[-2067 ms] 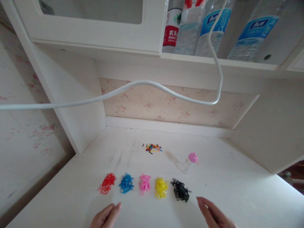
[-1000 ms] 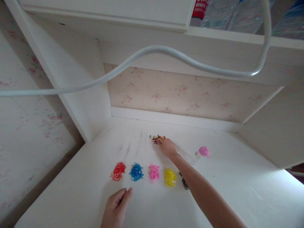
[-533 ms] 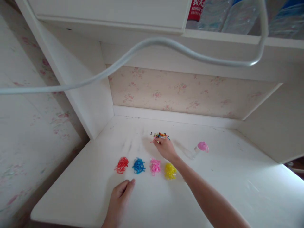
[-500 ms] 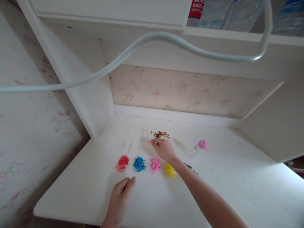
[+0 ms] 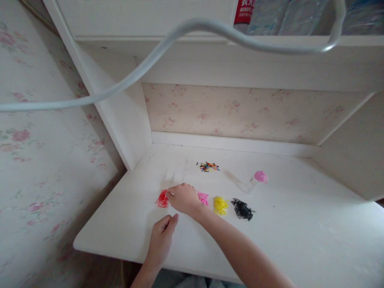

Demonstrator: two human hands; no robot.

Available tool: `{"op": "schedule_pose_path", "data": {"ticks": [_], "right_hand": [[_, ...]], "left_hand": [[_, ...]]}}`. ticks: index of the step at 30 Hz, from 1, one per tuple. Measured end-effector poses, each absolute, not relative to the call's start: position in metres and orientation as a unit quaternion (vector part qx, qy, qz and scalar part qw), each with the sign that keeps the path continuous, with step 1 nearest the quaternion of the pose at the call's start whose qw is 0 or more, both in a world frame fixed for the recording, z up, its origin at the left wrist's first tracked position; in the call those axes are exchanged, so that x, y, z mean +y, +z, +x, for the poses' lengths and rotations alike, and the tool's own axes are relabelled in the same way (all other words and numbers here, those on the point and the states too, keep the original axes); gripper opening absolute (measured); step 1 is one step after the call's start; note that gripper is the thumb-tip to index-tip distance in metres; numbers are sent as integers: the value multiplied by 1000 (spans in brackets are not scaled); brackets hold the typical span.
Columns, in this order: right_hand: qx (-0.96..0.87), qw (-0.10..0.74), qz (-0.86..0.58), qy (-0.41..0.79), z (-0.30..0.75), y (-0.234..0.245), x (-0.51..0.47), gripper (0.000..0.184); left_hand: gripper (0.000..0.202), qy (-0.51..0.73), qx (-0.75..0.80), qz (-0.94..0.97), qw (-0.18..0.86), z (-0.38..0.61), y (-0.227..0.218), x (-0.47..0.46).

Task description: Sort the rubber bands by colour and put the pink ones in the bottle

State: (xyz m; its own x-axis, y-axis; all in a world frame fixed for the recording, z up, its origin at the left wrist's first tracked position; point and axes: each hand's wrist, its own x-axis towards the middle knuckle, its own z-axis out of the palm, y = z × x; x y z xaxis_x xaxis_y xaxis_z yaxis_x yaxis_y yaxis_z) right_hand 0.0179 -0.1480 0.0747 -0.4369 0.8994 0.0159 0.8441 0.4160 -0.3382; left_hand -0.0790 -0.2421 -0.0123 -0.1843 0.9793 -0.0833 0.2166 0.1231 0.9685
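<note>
Right hand (image 5: pixel 183 197) at centre of frame, lower half, palm down; its fingertips are at the right edge of a heap of thin red rubber bands (image 5: pixel 162 199). Cannot tell how far the fingertips are parted, nor whether a band is between them. Left hand (image 5: pixel 162 236), nearer the bottom edge: fingers curled in, thumb laid along them; cannot tell if anything is inside. Both are over a white worktop (image 5: pixel 303 236). Emerging right of the right hand, a heap of pink bands (image 5: pixel 203 198); further right, a heap of yellow bands (image 5: pixel 221 205), then a loose heap of black bands (image 5: pixel 243 209). Above centre, a small pile of mixed-colour bands (image 5: pixel 209 166). Containers: one small clear vessel with a rounded pink lid (image 5: pixel 261 177), right of centre; contents cannot be made out. Upper right, on a white shelf (image 5: pixel 300 41), a bottle with a red label (image 5: pixel 244 12) beside clear plastic bottles (image 5: pixel 267 18), all cut by the top edge. Writing: white "NONGFU" on the red label, Chinese characters above it partly cropped. A thick white cable (image 5: pixel 195 25) crosses the upper frame.
</note>
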Motion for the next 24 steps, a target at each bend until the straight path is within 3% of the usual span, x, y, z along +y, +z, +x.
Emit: {"op": "schedule_pose_path", "data": {"ticks": [4,7,15,20,24], "right_hand": [[-817,136,-541,147,65,84,-158,38],[-774,216,-558,208,115,77,-177,40],[-527,356,-722,273,267,5,-258,41],[-412,399,-775,266,304,-19,-282,49],[-427,363,-775,292,295,-16,-275,51]], "left_hand": [[47,454,612,493,420,-79,-11,-243],[46,441,609,508,421,-78,-10,-245],[44,350,627,552,424,-69,6,-231],[42,294,553,687,369,-32,41,-203],[41,215,521,784,259,4,59,-156]]}}
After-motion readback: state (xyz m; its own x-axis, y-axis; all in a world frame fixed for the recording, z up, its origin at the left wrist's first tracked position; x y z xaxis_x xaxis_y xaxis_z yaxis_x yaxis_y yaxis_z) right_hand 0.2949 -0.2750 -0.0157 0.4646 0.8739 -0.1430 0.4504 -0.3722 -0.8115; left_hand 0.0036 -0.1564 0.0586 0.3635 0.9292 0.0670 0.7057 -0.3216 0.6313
